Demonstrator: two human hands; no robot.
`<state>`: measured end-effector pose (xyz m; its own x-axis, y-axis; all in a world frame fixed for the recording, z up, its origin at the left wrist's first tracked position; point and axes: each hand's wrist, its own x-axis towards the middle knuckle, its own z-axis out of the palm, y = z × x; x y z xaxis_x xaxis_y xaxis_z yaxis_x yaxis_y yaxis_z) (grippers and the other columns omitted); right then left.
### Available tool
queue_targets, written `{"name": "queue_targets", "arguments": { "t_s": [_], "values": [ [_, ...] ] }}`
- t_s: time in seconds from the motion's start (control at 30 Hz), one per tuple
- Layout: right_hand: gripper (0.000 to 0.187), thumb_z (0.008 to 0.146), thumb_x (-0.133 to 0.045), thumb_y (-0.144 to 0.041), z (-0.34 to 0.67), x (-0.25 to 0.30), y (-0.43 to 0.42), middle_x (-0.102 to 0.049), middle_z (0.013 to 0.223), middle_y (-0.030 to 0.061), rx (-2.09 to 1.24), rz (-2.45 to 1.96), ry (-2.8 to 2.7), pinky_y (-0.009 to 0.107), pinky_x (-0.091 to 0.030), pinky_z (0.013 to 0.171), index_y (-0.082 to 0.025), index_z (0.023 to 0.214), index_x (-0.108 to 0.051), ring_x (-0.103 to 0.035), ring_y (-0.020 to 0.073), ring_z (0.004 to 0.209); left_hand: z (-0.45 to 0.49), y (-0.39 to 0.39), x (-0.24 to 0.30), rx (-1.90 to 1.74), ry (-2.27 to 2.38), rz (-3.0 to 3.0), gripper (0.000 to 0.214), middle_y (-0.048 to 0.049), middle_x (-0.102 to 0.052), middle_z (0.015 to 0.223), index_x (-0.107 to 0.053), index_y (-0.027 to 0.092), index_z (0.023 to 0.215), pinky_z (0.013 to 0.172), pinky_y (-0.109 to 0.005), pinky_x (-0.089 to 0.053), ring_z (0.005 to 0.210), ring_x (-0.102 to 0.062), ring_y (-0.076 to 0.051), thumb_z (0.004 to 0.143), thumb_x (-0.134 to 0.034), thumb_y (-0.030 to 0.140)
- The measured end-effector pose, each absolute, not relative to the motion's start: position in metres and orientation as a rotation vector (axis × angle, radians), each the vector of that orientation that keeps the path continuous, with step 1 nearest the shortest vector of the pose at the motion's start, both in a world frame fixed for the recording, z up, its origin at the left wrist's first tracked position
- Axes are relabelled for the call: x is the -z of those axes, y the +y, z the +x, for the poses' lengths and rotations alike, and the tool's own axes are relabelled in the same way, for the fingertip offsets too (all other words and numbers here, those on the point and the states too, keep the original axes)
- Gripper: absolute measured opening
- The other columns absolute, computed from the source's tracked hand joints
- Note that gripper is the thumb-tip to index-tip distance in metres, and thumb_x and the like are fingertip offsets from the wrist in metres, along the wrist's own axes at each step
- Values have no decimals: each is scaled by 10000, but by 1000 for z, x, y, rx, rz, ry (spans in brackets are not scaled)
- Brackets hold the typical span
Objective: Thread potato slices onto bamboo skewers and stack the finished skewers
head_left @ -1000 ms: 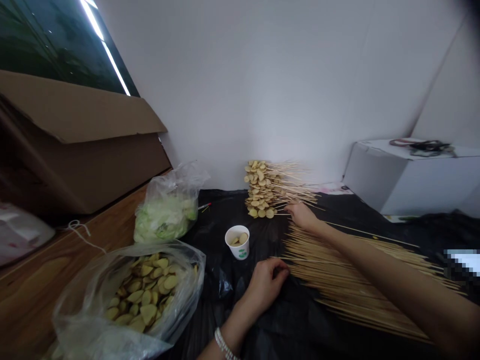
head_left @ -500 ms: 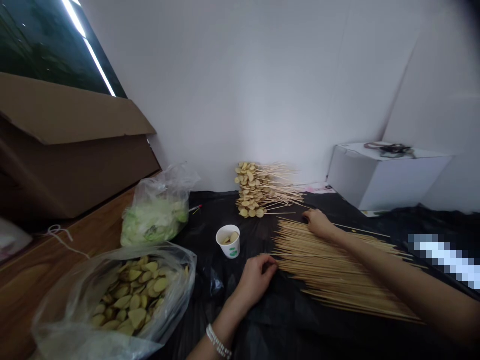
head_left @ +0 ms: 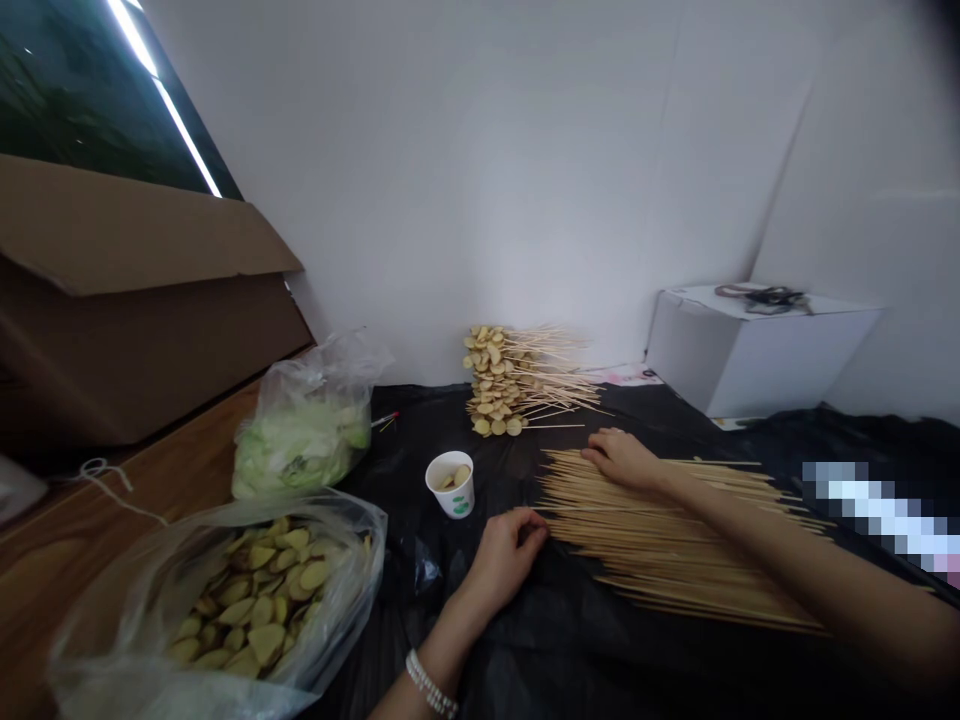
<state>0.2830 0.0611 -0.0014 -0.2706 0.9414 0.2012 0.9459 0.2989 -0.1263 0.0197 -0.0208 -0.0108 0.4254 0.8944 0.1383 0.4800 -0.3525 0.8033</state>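
Light contact seemed best for keeping the sticks (head_left: pixel 637 535) aligned, though I couldn't tell whether the curled left hand (head_left: pixel 504 556) or right hand (head_left: pixel 622 459) gripped any.

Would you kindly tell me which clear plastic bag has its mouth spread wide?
The front bag, holding potato slices; the rear bag, holding pale green leaves, is bunched at the top.

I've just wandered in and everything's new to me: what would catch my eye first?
Probably the broad spread of thin sticks at front right, with the right hand over its far edge. Behind, near the wall, skewers of pale slices lie piled up. At front left sits an open clear bag of similar slices.
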Motion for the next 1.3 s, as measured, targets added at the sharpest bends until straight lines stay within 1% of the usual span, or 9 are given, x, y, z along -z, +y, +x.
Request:
{"name": "queue_targets", "arguments": {
  "t_s": [0.17,0.5,0.73,0.83,0.9,1.0,1.07,1.2,1.3],
  "values": [
    [355,939,-411,-374,274,-7,43,-644,833,93,59,-1661,-2352,275,-388,746,-165,765,-639,-586,188,799,20,-21,11,-764,1149,1971,206,-35,-690,810,-686,163,857,670,-242,-420,721,-591,-155,831,-512,271],
    [263,938,-425,-274,262,-7,-8,-613,874,93,194,-1569,-2403,310,-386,784,-173,820,-637,-547,209,848,20,-18,12,-737,1175,1963,221,-25,-670,739,-690,171,860,647,-241,-426,696,-585,-159,822,-519,306],
    [233,940,-427,-307,291,-12,-19,-596,903,70,89,-1501,-2418,294,-390,746,-188,882,-619,-538,187,835,20,-18,12,-744,1181,1997,227,-25,-679,781,-683,174,853,639,-233,-410,714,-583,-159,835,-502,310],
    [246,948,-378,-226,301,-13,-21,-611,898,82,140,-1558,-2431,299,-391,745,-179,912,-617,-545,191,824,20,-18,11,-734,1182,2017,217,-22,-670,758,-676,168,836,636,-234,-400,695,-573,-154,835,-498,293],
    [223,914,-397,-144,298,-12,-24,-629,916,96,240,-1599,-2476,309,-388,737,-171,970,-611,-558,204,824,20,-18,10,-735,1186,2017,209,-22,-669,751,-672,167,829,635,-235,-397,690,-571,-153,833,-499,284],
    [273,872,-419,-76,281,-9,-27,-646,980,96,346,-1598,-2546,304,-380,688,-181,1066,-580,-584,203,802,20,-19,9,-749,1176,2016,211,-24,-675,770,-671,168,834,640,-234,-397,702,-574,-154,838,-494,283],
    [265,893,-408,-102,267,-6,-28,-647,999,88,353,-1599,-2542,293,-370,636,-191,1091,-558,-597,192,773,20,-19,9,-748,1174,2020,218,-24,-671,763,-672,167,837,632,-234,-395,692,-568,-153,841,-492,290],
    [215,944,-400,-276,248,2,-32,-633,971,87,318,-1627,-2507,285,-359,577,-187,1077,-544,-600,190,734,20,-18,11,-743,1170,2017,219,-24,-663,752,-672,163,838,619,-232,-389,674,-557,-149,839,-496,293],
    [208,932,-381,-197,253,1,-33,-624,976,86,279,-1623,-2530,282,-373,599,-184,1062,-543,-601,186,749,20,-18,12,-741,1171,2005,223,-27,-664,760,-676,165,848,622,-230,-388,688,-559,-150,840,-497,298]
  ]
}}
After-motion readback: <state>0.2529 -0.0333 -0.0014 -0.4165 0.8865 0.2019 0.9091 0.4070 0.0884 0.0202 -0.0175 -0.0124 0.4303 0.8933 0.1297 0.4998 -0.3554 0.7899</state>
